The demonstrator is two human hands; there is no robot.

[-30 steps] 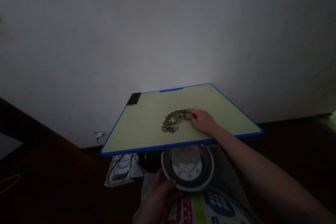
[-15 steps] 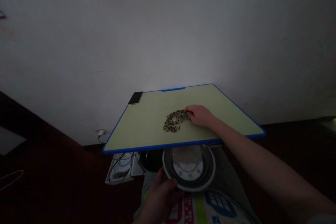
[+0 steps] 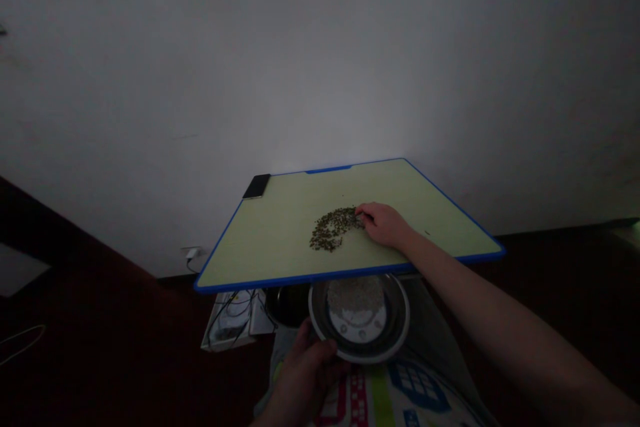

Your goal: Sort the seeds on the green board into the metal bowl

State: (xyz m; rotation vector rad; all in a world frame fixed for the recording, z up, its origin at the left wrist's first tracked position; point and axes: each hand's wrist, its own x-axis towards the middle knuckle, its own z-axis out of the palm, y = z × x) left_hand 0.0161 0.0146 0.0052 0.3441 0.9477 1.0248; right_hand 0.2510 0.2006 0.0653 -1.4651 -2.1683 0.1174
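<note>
A patch of small dark greenish-brown grains [image 3: 330,225] is spread on the pale tabletop [image 3: 280,247] with a blue rim. At the right end of this patch is my right hand [image 3: 384,223], its thumb and fingers pinched together; what lies between the fingertips is too small to make out. Below the table's front edge, over my lap, my left hand [image 3: 313,367] grips the left rim of a round metal bowl [image 3: 400,327]. The bowl's bottom looks pale, with a grainy layer toward its far side.
A black phone [image 3: 257,186] lies at the table's back left corner. Behind stands a plain wall [image 3: 320,67] with a plugged-in white charger [image 3: 192,253]. Under the table are a white box [image 3: 230,327] with cables and a dark round container [image 3: 293,305].
My right hand has shifted very slightly to the right along the grains, still pinched. A tiny dark speck now shows on the tabletop right of the hand. My left hand keeps holding the bowl.
</note>
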